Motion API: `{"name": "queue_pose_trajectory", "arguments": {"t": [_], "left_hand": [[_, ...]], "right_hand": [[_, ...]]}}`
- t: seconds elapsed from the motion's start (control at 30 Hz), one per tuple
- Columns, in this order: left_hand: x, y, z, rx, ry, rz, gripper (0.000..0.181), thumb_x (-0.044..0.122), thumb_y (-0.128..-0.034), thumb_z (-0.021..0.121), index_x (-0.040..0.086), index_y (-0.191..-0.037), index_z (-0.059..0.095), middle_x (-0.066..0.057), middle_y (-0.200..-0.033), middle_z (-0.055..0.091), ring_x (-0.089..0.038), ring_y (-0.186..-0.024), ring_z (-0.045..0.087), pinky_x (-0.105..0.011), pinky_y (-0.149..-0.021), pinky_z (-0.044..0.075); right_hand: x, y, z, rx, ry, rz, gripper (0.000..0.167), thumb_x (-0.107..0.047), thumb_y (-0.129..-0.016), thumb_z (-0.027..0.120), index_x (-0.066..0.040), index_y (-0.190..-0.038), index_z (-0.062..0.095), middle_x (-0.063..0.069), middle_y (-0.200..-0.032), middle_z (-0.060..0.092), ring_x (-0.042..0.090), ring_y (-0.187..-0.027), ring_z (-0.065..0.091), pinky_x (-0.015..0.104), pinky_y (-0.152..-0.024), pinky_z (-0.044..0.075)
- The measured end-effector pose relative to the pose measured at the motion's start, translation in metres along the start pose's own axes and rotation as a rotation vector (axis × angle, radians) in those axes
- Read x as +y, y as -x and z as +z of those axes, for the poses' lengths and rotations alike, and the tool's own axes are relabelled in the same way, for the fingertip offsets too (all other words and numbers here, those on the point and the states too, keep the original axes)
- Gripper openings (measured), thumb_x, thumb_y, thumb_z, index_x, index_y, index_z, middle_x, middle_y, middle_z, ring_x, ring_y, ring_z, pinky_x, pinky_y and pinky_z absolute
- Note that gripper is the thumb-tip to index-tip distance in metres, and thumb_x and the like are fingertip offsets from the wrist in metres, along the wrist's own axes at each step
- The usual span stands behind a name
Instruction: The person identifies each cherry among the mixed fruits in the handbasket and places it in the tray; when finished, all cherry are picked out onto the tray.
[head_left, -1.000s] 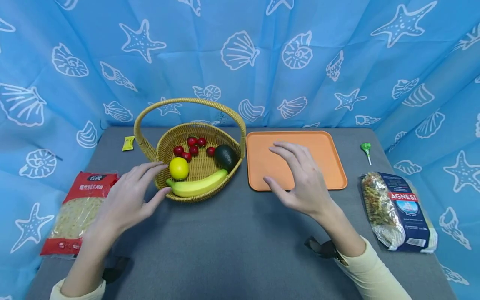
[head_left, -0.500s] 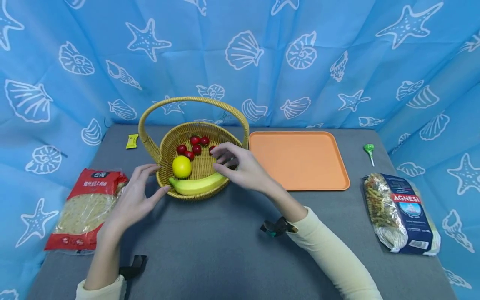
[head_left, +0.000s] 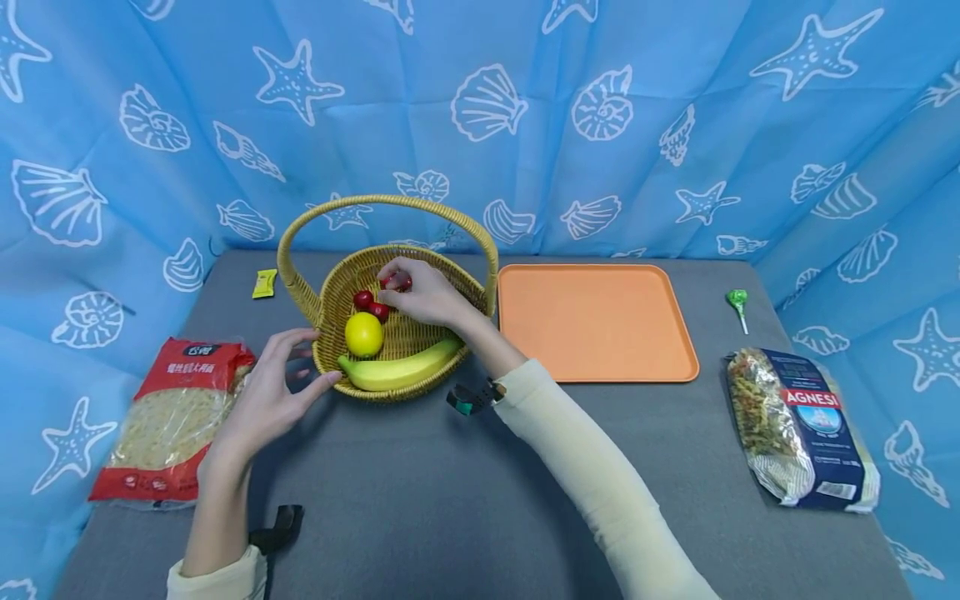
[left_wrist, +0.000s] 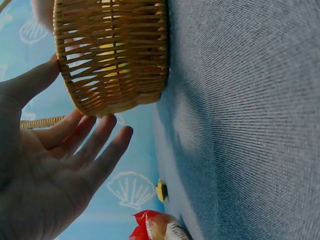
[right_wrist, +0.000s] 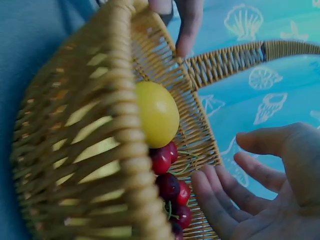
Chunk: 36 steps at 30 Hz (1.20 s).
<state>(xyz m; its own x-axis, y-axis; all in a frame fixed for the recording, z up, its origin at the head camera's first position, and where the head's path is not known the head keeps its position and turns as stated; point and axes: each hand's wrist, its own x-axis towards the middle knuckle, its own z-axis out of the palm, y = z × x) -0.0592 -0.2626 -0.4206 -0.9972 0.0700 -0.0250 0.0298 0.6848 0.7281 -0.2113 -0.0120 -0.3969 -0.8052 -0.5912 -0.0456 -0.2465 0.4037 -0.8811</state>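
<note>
Left hand [head_left: 262,400]: digits apart, fingertips touching basket [left_wrist: 132,65], whose left outer weave only left wrist view shows. Basket, left of centre: yellow fruit [head_left: 363,335], banana [head_left: 401,369], cherries [right_wrist: 168,186], some screened from head view by right hand [head_left: 422,293], exposed in right wrist view. Right hand: over basket, digits apart. Tray [head_left: 600,325]: right.

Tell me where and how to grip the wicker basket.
Take the wicker basket by the crown of its arched handle, probably best from above: the basket stands upright, and the handle rises well above it, spanning side to side.
</note>
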Motion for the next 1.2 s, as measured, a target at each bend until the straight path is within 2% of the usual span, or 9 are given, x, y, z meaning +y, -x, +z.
{"name": "queue_pose_trajectory", "arguments": {"t": [0.17,0.47,0.57,0.67,0.8,0.97,1.1,1.2], "left_hand": [[-0.002,0.0,0.0,-0.011,0.019,-0.016,0.073,0.039,-0.1031,0.076,0.008,-0.16,0.043,-0.022,-0.165,0.04,-0.043,-0.14,0.056,-0.062,-0.106,0.058],[-0.002,0.001,-0.001,-0.019,0.051,-0.026,0.075,0.035,-0.1018,0.078,0.009,-0.162,0.042,-0.024,-0.165,0.04,-0.046,-0.139,0.054,-0.066,-0.106,0.057],[-0.002,0.001,-0.001,-0.018,0.048,-0.029,0.075,0.034,-0.1016,0.078,0.01,-0.162,0.042,-0.023,-0.166,0.04,-0.046,-0.139,0.054,-0.066,-0.106,0.057],[-0.003,0.001,-0.001,-0.022,0.053,-0.03,0.075,0.035,-0.1018,0.078,0.01,-0.162,0.042,-0.023,-0.166,0.039,-0.046,-0.139,0.054,-0.066,-0.105,0.057],[-0.004,0.0,-0.001,-0.028,0.067,-0.037,0.074,0.037,-0.102,0.078,0.011,-0.162,0.042,-0.023,-0.166,0.039,-0.046,-0.14,0.054,-0.066,-0.105,0.058],[-0.004,0.0,-0.002,-0.026,0.063,-0.04,0.074,0.038,-0.1023,0.077,0.011,-0.162,0.042,-0.022,-0.166,0.039,-0.045,-0.14,0.055,-0.065,-0.105,0.058],[-0.005,0.001,-0.002,-0.026,0.06,-0.036,0.074,0.038,-0.1024,0.077,0.011,-0.162,0.042,-0.022,-0.166,0.039,-0.046,-0.139,0.055,-0.064,-0.104,0.059],[-0.005,0.001,-0.002,-0.022,0.052,-0.037,0.074,0.038,-0.1021,0.077,0.011,-0.162,0.042,-0.022,-0.166,0.039,-0.045,-0.139,0.055,-0.063,-0.104,0.059]], "right_hand": [[0.003,-0.014,0.003,-0.023,-0.045,0.108,0.037,-0.016,-0.109,0.062,0.001,-0.142,0.059,0.02,-0.118,0.069,0.046,-0.105,0.073,0.05,-0.092,0.064],[0.0,-0.024,0.008,-0.033,-0.005,0.217,0.036,-0.017,-0.11,0.061,-0.001,-0.142,0.06,0.018,-0.113,0.07,0.04,-0.104,0.075,0.047,-0.095,0.063],[0.001,-0.026,0.01,-0.047,-0.034,0.238,0.037,-0.015,-0.11,0.06,0.002,-0.143,0.06,0.019,-0.12,0.069,0.041,-0.108,0.075,0.047,-0.098,0.063],[0.002,-0.028,0.012,-0.054,-0.067,0.263,0.037,-0.009,-0.11,0.059,0.004,-0.145,0.06,0.021,-0.135,0.067,0.039,-0.115,0.074,0.046,-0.103,0.062],[0.004,-0.029,0.013,-0.065,-0.058,0.278,0.04,-0.001,-0.108,0.058,0.005,-0.147,0.059,0.022,-0.151,0.062,0.037,-0.129,0.069,0.043,-0.108,0.06],[0.006,-0.028,0.015,-0.06,0.046,0.26,0.043,0.0,-0.104,0.065,0.003,-0.146,0.063,0.019,-0.153,0.064,0.032,-0.143,0.061,0.042,-0.113,0.056],[0.005,-0.027,0.019,-0.037,0.096,0.254,0.041,-0.004,-0.101,0.073,0.001,-0.141,0.067,0.017,-0.146,0.069,0.031,-0.137,0.064,0.041,-0.112,0.056],[0.004,-0.026,0.021,-0.025,0.125,0.251,0.037,-0.006,-0.1,0.076,-0.001,-0.137,0.07,0.015,-0.14,0.071,0.03,-0.13,0.066,0.039,-0.107,0.057]]}}
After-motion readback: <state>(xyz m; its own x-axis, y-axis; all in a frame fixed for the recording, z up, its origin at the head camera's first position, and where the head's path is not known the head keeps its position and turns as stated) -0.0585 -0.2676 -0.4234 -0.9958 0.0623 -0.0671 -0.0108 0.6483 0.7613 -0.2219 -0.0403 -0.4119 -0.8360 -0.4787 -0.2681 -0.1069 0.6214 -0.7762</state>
